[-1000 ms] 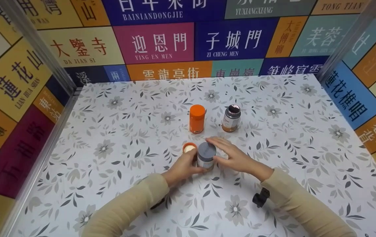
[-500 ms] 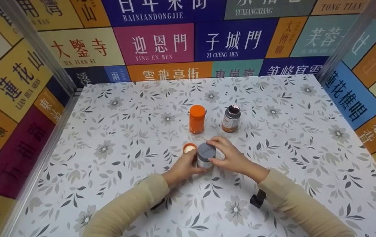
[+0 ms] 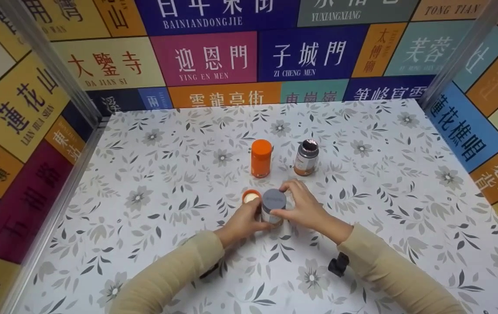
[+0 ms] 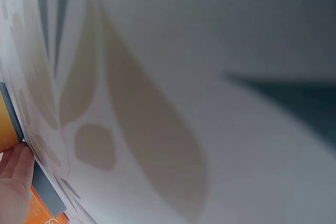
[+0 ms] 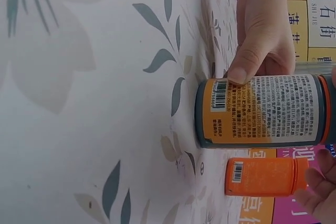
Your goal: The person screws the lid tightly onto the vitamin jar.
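Upright on the patterned table stands a pill bottle with a grey lid and an orange and white label. My left hand grips its body from the left, the thumb across the label in the right wrist view. From the right, my right hand holds the lid between thumb and bent fingers. Beside my left fingertips sits a small orange-rimmed round thing, pale inside and partly hidden by that hand. Only a bit of the left hand shows in the left wrist view.
Behind the hands stand an orange bottle with its orange lid on and, to its right, an uncapped grey bottle with a torn foil seal. Sign-printed walls enclose the floral-covered table at the back and sides.
My right hand has shifted slightly left and its fingers have bent in around the lid's edge. Faint lettering on the lid looks turned. The left hand and other bottles stay put.
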`<state>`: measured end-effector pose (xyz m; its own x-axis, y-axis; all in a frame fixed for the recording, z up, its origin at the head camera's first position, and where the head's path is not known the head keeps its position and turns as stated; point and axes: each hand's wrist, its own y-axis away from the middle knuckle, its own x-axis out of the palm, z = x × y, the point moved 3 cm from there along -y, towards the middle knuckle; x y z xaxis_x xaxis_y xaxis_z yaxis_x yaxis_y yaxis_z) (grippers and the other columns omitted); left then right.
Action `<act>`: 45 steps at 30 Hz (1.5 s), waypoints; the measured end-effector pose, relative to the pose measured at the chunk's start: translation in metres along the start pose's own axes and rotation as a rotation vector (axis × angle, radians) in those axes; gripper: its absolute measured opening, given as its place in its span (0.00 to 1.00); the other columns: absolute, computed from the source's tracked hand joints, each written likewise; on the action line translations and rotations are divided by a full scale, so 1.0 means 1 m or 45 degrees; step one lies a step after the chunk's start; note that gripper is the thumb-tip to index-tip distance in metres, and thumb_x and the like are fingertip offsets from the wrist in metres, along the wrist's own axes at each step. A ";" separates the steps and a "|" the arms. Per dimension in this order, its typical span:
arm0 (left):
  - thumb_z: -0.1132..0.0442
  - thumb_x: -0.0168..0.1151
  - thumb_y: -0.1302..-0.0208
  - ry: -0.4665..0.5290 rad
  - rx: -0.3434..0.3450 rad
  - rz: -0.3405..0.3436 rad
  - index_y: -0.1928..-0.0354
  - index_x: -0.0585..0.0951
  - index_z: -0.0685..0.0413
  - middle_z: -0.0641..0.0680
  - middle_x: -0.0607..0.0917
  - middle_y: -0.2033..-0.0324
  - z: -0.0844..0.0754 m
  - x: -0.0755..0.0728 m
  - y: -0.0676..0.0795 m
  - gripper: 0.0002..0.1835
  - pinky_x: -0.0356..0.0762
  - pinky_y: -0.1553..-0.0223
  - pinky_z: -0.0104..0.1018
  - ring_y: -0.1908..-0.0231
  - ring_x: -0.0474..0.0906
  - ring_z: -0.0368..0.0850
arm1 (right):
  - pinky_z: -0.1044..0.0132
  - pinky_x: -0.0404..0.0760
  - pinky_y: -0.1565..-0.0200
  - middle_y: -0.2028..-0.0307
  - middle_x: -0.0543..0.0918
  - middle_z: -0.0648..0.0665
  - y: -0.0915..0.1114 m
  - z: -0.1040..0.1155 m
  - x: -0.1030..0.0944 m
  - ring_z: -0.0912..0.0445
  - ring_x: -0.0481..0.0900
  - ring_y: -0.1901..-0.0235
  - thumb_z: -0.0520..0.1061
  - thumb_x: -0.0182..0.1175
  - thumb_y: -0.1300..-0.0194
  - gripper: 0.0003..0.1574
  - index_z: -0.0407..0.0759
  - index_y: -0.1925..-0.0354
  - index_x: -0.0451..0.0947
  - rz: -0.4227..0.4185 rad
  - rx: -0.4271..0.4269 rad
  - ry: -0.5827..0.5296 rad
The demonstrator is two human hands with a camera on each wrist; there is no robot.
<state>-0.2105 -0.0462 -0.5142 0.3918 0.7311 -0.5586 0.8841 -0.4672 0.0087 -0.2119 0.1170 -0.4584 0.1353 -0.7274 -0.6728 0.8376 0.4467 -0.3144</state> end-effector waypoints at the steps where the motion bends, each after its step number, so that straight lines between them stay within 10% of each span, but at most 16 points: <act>1: 0.59 0.71 0.52 -0.002 0.005 0.001 0.51 0.73 0.55 0.51 0.81 0.56 0.000 0.000 0.000 0.26 0.73 0.51 0.33 0.55 0.75 0.41 | 0.52 0.66 0.45 0.53 0.72 0.38 0.000 -0.001 0.000 0.47 0.68 0.50 0.51 0.71 0.54 0.36 0.34 0.53 0.67 0.029 0.014 -0.021; 7: 0.59 0.71 0.53 0.006 -0.034 0.010 0.50 0.72 0.54 0.52 0.81 0.55 0.000 0.001 -0.001 0.27 0.72 0.49 0.33 0.53 0.76 0.42 | 0.46 0.55 0.36 0.37 0.64 0.37 0.003 -0.006 -0.008 0.44 0.58 0.36 0.46 0.63 0.43 0.42 0.37 0.35 0.57 0.212 -0.038 -0.178; 18: 0.59 0.72 0.53 0.003 -0.064 0.021 0.45 0.70 0.55 0.53 0.80 0.52 0.000 0.000 0.000 0.32 0.70 0.46 0.34 0.50 0.75 0.43 | 0.44 0.54 0.36 0.39 0.67 0.34 0.006 -0.007 -0.012 0.39 0.59 0.37 0.41 0.59 0.40 0.33 0.35 0.38 0.64 0.263 -0.155 -0.157; 34: 0.59 0.71 0.53 -0.011 -0.049 -0.009 0.47 0.71 0.55 0.53 0.80 0.54 0.000 0.001 0.000 0.30 0.72 0.49 0.35 0.53 0.76 0.43 | 0.48 0.63 0.41 0.44 0.71 0.35 0.005 -0.009 -0.004 0.43 0.66 0.43 0.41 0.64 0.45 0.32 0.33 0.43 0.69 0.152 -0.187 -0.104; 45: 0.60 0.71 0.53 -0.024 -0.053 -0.027 0.45 0.70 0.56 0.54 0.80 0.53 0.000 0.002 0.001 0.32 0.71 0.46 0.36 0.51 0.75 0.44 | 0.52 0.64 0.42 0.49 0.77 0.37 0.011 -0.006 0.009 0.45 0.68 0.47 0.39 0.69 0.55 0.32 0.34 0.49 0.74 -0.175 -0.171 -0.100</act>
<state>-0.2091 -0.0451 -0.5151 0.3684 0.7310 -0.5743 0.9021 -0.4304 0.0308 -0.2048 0.1185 -0.4718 0.0697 -0.8222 -0.5649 0.7738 0.4019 -0.4896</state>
